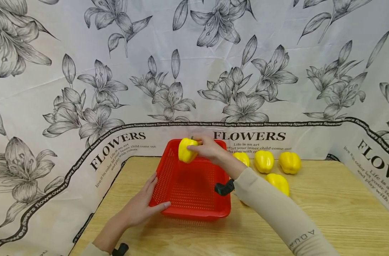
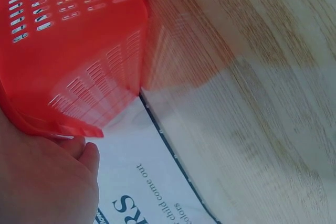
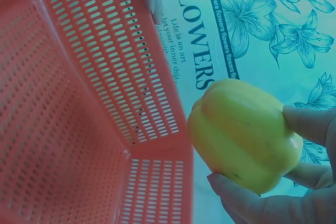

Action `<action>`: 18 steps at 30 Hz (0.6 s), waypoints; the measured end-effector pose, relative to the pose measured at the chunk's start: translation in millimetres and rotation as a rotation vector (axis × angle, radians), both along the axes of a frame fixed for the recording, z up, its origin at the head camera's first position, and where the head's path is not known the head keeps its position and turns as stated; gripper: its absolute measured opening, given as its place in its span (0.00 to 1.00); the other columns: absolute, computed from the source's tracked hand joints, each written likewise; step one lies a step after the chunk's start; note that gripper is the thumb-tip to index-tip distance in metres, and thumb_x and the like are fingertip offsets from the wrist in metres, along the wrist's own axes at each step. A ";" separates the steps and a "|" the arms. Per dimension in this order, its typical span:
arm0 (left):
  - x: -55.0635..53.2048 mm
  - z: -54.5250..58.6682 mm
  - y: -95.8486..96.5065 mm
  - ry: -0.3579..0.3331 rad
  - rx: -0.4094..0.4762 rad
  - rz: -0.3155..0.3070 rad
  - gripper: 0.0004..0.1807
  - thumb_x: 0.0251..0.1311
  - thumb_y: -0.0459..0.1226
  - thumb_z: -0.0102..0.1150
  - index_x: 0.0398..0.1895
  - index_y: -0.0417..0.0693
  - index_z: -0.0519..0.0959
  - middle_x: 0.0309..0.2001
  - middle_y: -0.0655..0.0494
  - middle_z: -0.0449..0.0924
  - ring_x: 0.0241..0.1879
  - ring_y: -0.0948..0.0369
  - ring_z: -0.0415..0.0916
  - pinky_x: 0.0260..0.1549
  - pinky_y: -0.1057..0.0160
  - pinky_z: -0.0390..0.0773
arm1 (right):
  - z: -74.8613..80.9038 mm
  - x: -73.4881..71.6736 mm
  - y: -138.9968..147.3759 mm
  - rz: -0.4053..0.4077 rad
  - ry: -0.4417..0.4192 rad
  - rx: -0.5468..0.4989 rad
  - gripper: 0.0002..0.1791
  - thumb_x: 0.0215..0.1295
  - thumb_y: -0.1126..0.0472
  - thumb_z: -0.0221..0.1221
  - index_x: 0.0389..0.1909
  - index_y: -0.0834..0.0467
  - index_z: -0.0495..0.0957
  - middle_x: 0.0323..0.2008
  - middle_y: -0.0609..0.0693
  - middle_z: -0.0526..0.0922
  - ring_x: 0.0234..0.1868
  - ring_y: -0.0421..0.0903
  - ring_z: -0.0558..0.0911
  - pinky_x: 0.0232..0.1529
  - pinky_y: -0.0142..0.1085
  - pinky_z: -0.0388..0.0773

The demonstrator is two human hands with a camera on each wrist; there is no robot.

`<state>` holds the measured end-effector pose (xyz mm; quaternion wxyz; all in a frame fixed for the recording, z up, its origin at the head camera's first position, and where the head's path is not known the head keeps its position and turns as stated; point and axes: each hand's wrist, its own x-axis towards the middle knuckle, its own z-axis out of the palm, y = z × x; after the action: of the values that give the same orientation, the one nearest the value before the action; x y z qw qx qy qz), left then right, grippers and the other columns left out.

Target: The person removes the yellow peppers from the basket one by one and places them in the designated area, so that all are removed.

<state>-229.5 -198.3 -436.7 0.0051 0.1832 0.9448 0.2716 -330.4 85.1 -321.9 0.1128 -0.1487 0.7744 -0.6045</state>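
My right hand (image 1: 206, 146) grips a yellow bell pepper (image 1: 187, 150) over the far left part of a red plastic basket (image 1: 194, 214). In the right wrist view, the thumb and fingers hold the pepper (image 3: 244, 135) from its sides, beside the perforated basket wall (image 3: 113, 61). My left hand (image 1: 142, 203) holds the basket's near left corner, thumb on the rim and fingers along the outer left side. The left wrist view shows bent fingers (image 2: 89, 156) at the rim, beside the basket's outer wall (image 2: 79, 51). The basket floor shows no peppers.
Several more yellow bell peppers (image 1: 290, 163) rest on the wooden table (image 1: 335, 213) to the right of the basket, partly behind my right forearm. A white flower-printed cloth (image 1: 188, 71) hangs close behind the table's back edge and along its sides.
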 end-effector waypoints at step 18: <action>-1.1 -1.5 -0.6 0.009 -0.012 0.005 0.60 0.60 0.70 0.58 0.84 0.50 0.44 0.84 0.61 0.34 0.78 0.48 0.51 0.71 0.42 0.62 | -5.5 18.5 56.1 0.009 -0.051 0.007 0.37 0.75 0.62 0.60 0.78 0.67 0.56 0.66 0.69 0.68 0.62 0.59 0.77 0.64 0.50 0.76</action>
<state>-230.6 -198.9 -438.2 0.0011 0.1819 0.9470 0.2649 -311.9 141.2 -327.4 0.1357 -0.1365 0.7726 -0.6050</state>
